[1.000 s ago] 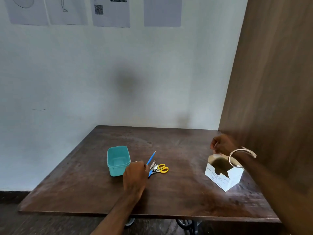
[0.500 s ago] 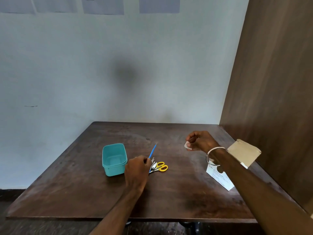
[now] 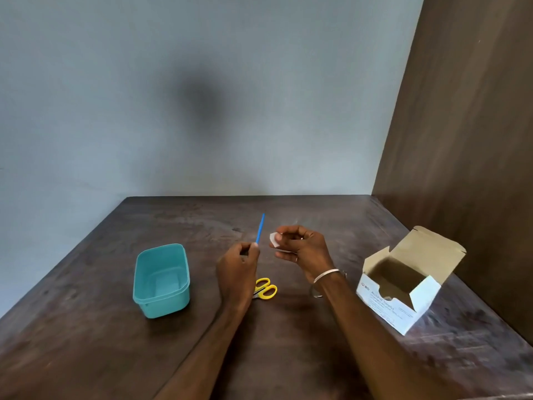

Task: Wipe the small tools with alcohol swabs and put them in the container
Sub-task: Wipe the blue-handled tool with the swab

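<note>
My left hand (image 3: 238,267) pinches the lower end of a thin blue tool (image 3: 260,228), which points up and away above the dark wooden table (image 3: 86,327). Just to its right, my right hand (image 3: 302,246) holds a small white alcohol swab (image 3: 274,238) between its fingertips, close to the blue tool but apart from it. Yellow-handled scissors (image 3: 266,288) lie on the table, partly hidden under my left wrist. An open teal container (image 3: 161,280) stands to the left of my hands with nothing visible inside.
An open white cardboard box of alcohol swabs (image 3: 403,287) stands at the right, flap up, near a brown wooden panel (image 3: 461,140). A pale wall rises behind the table's far edge.
My left hand has lifted the blue tool off the pile beside the scissors. My right hand has carried the swab from the box leftward to the tool. The camera has tilted down.
</note>
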